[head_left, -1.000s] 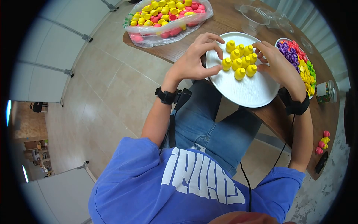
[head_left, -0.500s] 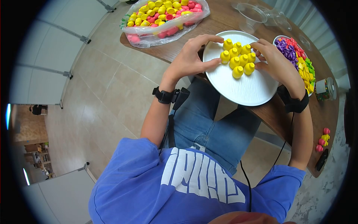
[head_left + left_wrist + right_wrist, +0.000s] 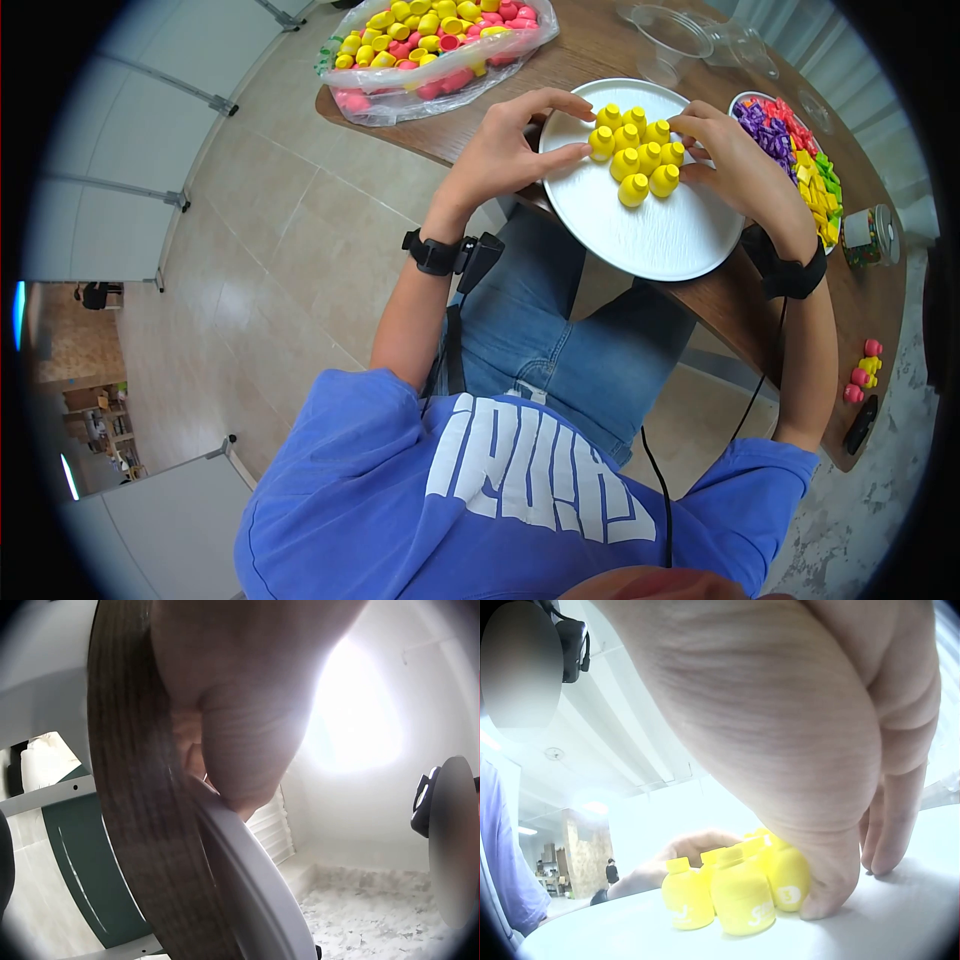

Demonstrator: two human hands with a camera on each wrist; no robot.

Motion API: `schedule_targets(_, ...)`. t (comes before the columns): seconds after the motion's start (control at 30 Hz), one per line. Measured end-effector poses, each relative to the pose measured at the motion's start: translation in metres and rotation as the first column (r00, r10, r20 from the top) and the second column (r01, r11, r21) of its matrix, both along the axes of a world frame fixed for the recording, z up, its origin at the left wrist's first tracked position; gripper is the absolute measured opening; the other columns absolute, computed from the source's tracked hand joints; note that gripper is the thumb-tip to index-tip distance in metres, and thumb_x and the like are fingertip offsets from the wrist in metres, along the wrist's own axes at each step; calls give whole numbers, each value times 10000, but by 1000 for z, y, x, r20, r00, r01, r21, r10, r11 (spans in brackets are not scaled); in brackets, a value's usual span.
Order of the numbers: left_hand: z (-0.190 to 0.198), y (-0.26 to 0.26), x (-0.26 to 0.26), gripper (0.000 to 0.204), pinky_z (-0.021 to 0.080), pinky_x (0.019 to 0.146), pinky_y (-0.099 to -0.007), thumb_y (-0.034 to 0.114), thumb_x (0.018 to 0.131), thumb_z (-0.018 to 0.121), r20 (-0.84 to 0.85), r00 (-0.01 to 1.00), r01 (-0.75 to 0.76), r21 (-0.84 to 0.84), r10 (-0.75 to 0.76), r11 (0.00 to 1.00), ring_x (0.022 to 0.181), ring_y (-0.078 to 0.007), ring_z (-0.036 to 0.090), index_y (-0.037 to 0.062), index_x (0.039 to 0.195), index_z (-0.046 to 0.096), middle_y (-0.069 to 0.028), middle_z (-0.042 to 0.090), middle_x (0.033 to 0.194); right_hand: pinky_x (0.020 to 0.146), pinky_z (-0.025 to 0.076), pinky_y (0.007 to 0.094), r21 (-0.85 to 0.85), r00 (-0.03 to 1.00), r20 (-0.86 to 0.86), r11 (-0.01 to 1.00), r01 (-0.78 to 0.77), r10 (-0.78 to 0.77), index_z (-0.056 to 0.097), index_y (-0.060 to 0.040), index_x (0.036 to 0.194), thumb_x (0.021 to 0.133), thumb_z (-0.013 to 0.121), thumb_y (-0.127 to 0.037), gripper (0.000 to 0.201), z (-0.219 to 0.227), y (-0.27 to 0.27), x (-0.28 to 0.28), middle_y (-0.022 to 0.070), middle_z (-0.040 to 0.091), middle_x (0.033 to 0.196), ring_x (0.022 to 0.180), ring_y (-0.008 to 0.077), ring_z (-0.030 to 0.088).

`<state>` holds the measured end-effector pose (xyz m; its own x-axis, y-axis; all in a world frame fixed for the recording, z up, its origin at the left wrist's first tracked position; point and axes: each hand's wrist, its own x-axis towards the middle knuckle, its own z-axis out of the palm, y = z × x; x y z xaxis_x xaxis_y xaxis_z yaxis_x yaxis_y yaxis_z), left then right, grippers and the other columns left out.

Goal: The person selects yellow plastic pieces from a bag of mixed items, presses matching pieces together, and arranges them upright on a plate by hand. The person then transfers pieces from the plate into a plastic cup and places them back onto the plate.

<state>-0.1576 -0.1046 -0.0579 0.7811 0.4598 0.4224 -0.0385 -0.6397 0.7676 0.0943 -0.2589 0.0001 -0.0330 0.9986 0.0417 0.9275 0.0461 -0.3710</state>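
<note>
Several small yellow bottles (image 3: 649, 156) stand upright in a close cluster on a round white plate (image 3: 650, 245). My left hand (image 3: 505, 150) is at the cluster's left side, thumb and forefinger spread, their tips right at the outer bottles. From the opposite side my right hand (image 3: 740, 160) cups the group with relaxed fingers. In the right wrist view its thumb (image 3: 829, 889) rests against a yellow bottle (image 3: 788, 879), and the other fingertips reach down near the plate. The left wrist view shows the left hand (image 3: 251, 742) over the plate's rim (image 3: 262, 892); the bottles are hidden there.
A clear bag (image 3: 400, 100) of yellow and pink pieces lies at the table's back left. Clear plastic cups (image 3: 665, 50) stand behind the plate. To the right are a dish of colourful wrapped pieces (image 3: 770, 135), a jar (image 3: 868, 235) and pink and yellow pieces (image 3: 868, 370).
My left thumb has moved away from my body, and the leftmost bottle has shifted with it, closer in to the others. The right hand keeps its place beside the cluster.
</note>
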Motion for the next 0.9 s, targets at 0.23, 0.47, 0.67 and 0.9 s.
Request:
schedule_targets(0.23,-2,0,6,309,548,879,-308,186,848,819,49,998,-48,54,45,997,1025,-174,726,60,1121,749,-61,781,1094,968,559,366,-22,1000,16,1000,1,0,631,35,1256,839,753,46,435,1,1,-1,169,626,1189,1092,317,681)
schedule_targets(0.47,-6,2,4,296,530,818,-264,185,842,827,-18,997,-79,41,80,996,949,-155,722,67,1102,753,-36,772,980,940,549,383,40,1000,8,999,-16,16,641,27,1255,837,757,23,433,-1,-1,-2,189,634,1136,1046,342,674)
schedule_targets(0.67,-4,2,1,249,554,901,-280,164,892,816,156,987,-43,105,26,993,1051,-144,680,49,1100,739,-55,737,1131,993,535,367,-48,999,32,999,1,0,605,40,1254,833,740,71,443,3,0,-1,153,617,1224,1095,297,660)
schedule_targets(0.9,25,47,-29,184,565,880,-299,118,931,751,151,901,-419,56,407,906,963,-152,712,0,1069,720,-76,755,1043,999,533,368,-61,999,5,997,54,-54,608,52,1247,816,749,81,455,7,-2,-7,165,611,1235,1111,311,655)
